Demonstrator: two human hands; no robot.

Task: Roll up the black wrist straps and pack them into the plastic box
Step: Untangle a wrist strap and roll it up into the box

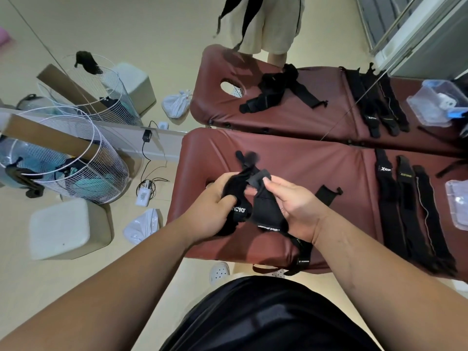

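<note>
While both grip it, black wrist strap (266,211) bunches between left hand (211,207) and right hand (296,198) | above massage table (291,158)

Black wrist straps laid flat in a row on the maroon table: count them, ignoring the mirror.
3, side by side at right: white-logo strap, yellow-logo strap, wavy-stitched strap nearest the clear plastic box. Others may lie off-frame.

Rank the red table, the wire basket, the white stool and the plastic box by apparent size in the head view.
1. red table
2. wire basket
3. white stool
4. plastic box, though the frame edge cuts it off, so its rank is unsure.
</note>
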